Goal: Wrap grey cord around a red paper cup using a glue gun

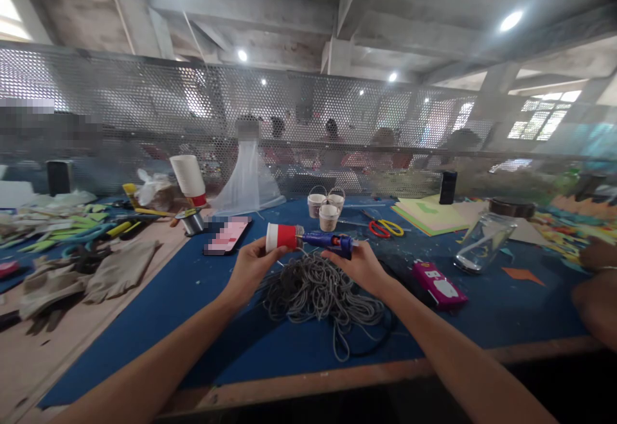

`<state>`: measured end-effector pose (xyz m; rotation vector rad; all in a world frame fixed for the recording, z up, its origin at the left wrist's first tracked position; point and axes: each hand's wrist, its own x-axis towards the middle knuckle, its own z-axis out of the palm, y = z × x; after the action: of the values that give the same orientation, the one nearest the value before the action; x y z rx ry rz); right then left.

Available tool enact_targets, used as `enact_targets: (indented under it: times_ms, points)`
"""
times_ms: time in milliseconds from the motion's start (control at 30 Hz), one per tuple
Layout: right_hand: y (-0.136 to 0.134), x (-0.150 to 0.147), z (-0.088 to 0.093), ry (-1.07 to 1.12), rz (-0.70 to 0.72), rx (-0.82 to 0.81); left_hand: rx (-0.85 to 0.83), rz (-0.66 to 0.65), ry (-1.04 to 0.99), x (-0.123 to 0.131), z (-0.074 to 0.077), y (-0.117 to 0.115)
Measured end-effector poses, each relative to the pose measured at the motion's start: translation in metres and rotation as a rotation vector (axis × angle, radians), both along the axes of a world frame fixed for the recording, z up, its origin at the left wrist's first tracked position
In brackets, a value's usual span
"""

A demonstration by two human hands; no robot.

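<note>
fingers of the left hand (248, 271) grip a red-and-white cup (281, 238); those of the right hand (365, 268) wrap a blue glue gun (321, 239), nozzle at the cup. below, grey cord (318, 292) heaps on the worktop (159, 282); beyond, three small cups (328, 218) and scissors (384, 227).

One red-and-white cup (281, 237), one blue glue gun (319, 239), three small pale cups (328, 218), one stack of cups (187, 176), one heap of grey cord (321, 292), one purple packet (436, 286), one clear jar (484, 244) and one wire spool (192, 222)
</note>
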<state>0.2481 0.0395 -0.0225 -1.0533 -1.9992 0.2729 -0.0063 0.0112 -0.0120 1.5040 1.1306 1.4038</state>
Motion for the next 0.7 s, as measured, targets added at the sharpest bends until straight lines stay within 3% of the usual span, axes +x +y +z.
enact_targets:
  times_ms: [333,700]
  points:
    - [-0.0017,0.0001,0.0005,-0.019,-0.007,0.002,0.041,0.019,0.043,0.0041,0.0077,-0.0041]
    - [-0.0035,0.0007,0.0043,-0.061,-0.024,0.021,0.049,0.040,0.078,0.0024,0.0045,-0.0025]
